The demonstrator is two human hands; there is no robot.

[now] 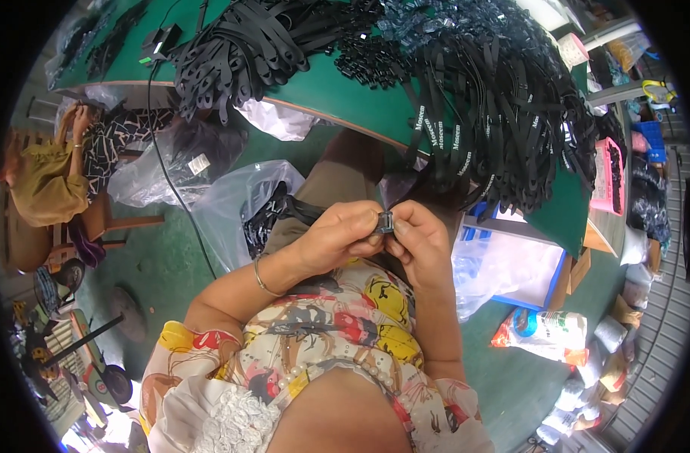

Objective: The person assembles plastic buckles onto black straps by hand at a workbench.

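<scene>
Between my two hands, above my lap, is a small dark plastic buckle (385, 223). My left hand (337, 240) pinches it from the left with thumb and fingers, and my right hand (422, 243) closes on it from the right. A black strap (303, 213) runs from beside my left hand toward a bundle of straps in a clear plastic bag (216, 204). Whether this strap joins the buckle is hidden by my fingers. Ahead, printed black straps (481, 113) hang over the edge of the green table (345, 98).
On the table lie a pile of looped black straps (239, 45), small black parts (371, 60) and clear-wrapped dark pieces (458, 26). A black cable (167, 166) hangs at left. A blue-rimmed box (522, 268) stands below right, near a pink basket (608, 177). Another person (54, 181) sits at left.
</scene>
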